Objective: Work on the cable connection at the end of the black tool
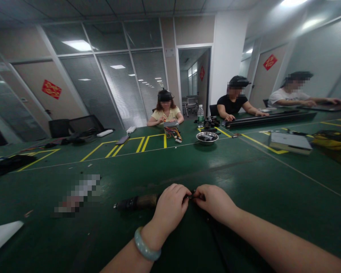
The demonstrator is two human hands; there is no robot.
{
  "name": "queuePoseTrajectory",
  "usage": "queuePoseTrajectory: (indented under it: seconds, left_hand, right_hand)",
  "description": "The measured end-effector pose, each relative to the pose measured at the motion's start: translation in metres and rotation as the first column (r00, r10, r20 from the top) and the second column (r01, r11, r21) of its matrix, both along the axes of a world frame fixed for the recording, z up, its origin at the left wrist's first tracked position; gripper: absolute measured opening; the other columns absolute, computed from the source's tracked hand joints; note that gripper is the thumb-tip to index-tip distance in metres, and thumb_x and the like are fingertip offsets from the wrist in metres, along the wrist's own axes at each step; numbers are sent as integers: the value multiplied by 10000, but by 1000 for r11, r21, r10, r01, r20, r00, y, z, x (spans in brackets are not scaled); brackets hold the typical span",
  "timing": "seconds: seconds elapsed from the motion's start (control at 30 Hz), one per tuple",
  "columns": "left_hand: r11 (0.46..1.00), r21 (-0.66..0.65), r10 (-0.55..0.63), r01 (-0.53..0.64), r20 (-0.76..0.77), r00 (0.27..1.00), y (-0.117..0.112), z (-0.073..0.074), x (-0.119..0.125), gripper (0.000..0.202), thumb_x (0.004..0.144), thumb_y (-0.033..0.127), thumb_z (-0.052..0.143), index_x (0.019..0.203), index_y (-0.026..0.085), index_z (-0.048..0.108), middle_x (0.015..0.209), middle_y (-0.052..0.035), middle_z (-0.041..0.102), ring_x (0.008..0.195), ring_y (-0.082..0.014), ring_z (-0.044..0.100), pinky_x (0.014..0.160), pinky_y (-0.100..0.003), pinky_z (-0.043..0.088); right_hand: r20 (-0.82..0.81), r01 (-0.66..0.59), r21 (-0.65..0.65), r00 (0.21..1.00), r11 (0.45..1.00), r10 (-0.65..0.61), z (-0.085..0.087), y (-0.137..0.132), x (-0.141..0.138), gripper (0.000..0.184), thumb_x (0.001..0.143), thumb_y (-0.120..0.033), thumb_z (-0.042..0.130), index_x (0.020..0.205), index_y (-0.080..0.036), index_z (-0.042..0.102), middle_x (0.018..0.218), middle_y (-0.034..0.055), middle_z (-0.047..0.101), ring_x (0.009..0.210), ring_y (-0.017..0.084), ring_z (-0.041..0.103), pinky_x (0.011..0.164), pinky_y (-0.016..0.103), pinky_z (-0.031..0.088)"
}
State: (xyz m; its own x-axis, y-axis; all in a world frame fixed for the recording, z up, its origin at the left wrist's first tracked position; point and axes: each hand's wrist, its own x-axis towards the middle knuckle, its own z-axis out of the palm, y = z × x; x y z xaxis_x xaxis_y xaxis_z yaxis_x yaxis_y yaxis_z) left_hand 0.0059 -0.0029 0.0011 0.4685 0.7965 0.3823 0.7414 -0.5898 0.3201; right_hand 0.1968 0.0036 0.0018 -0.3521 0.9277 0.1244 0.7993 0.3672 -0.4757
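My left hand (170, 206) is closed around the right end of a dark cylindrical tool (136, 202) that lies on the green table (244, 178) and sticks out to the left. A pale green bangle (146, 245) sits on that wrist. My right hand (214, 201) pinches a small dark part (193, 196) right where the two hands meet. What the part is stays too small to tell.
A metal bowl (207, 137) with dark bits stands mid-table, a water bottle (200, 115) behind it. Three people sit at the far side with their own work. A grey box (290, 142) lies at right, a white sheet (2, 235) at the left edge.
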Motion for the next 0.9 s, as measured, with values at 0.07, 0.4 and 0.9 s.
queuePoseTrajectory:
  seconds: [0.07,0.4,0.9]
  left_hand:
    - [1000,-2,-3,3,-5,1000,0,0,0,171,818,108,575,941,222,608,962,-9,626,940,-199,554,852,-362,454]
    - [999,-1,34,-34,-3,999,-2,0,0,186,801,94,554,943,211,582,954,-19,611,920,-203,557,832,-367,459]
    - [999,1,35,-35,-30,999,-1,1,1,168,816,114,559,936,226,593,965,-8,621,932,-192,564,834,-354,454]
  right_hand:
    - [-1,1,-3,1000,1000,-1,0,0,0,124,808,-255,582,835,-244,703,807,-6,676,722,148,578,612,232,340]
    - [45,23,-23,999,999,-22,3,-1,-1,115,817,-251,597,860,-237,703,830,-4,676,749,148,592,634,239,356]
    - [16,15,-31,1000,999,-15,1,0,-2,109,815,-266,600,857,-243,699,807,-10,673,723,143,583,609,233,343]
